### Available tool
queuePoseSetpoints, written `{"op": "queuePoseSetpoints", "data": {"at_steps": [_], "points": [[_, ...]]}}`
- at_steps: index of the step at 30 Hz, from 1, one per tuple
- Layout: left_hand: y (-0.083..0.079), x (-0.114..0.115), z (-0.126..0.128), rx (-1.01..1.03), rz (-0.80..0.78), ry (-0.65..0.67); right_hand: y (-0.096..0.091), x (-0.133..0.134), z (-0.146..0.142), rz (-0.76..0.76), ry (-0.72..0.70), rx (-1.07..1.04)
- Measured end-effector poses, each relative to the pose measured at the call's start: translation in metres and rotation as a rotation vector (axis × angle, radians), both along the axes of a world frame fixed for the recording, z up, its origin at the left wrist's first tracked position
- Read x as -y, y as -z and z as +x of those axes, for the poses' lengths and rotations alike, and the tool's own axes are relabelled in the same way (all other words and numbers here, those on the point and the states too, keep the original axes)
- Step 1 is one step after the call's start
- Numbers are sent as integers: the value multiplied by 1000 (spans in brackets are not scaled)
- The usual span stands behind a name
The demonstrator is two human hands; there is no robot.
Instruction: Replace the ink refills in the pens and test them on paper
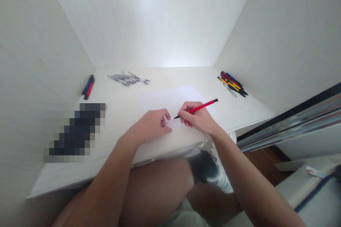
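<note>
My right hand [195, 116] is closed around a red pen [204, 106] with a black tip and a black end. The pen leans to the right, its tip close to or on a small patch of marks [174, 122] on the white sheet of paper [173, 95]; contact is hard to make out. Left of that patch, my left hand [151, 125] rests in a C shape, with a gap between thumb and fingers. Its farther fingers are partly hidden behind the hand.
Several clear pens [128, 78] lie at the back left of the white desk [117, 110]. Red and blue pens [88, 88] lie by the left wall. A pile of mixed-colour pens [232, 84] sits at the right. A blurred-out dark object [80, 129] is at the left.
</note>
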State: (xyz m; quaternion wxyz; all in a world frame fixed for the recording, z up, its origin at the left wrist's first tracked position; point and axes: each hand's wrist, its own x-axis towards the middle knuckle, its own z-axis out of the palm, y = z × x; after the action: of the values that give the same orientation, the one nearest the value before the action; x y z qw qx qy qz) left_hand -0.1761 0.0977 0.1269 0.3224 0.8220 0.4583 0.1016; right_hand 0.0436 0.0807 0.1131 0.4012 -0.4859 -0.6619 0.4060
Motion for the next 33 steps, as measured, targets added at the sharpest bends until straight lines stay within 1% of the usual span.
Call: {"op": "queuePoseSetpoints", "data": {"at_steps": [1,3,5,7,10,14,16,18,22,25,29,33], "points": [[0,-3,-3,26,-19,22,7,9,-1,-7,4,9],[1,-8,-8,60,-57,66,15,18,-5,19,39,21],[2,-12,-14,96,-112,110,19,18,-8,41,64,17],[4,-15,-18,164,-157,121,20,14,-10,42,60,9],[11,-20,-21,235,-153,72,21,8,-10,62,40,45],[23,-29,-14,191,-63,-54,27,6,-10,85,20,98],[24,-33,-7,164,-21,-71,29,6,-10,96,0,102],[22,-34,-1,136,16,-75,31,7,-9,103,-23,101],[10,-33,7,87,-16,-100,28,12,-8,77,-33,98],[7,-31,9,81,-23,-102,21,17,-9,80,-8,106],[13,-34,9,77,-1,-104,14,21,-10,126,-46,145],[20,-39,8,71,6,-104,17,20,-9,141,-62,174]]}}
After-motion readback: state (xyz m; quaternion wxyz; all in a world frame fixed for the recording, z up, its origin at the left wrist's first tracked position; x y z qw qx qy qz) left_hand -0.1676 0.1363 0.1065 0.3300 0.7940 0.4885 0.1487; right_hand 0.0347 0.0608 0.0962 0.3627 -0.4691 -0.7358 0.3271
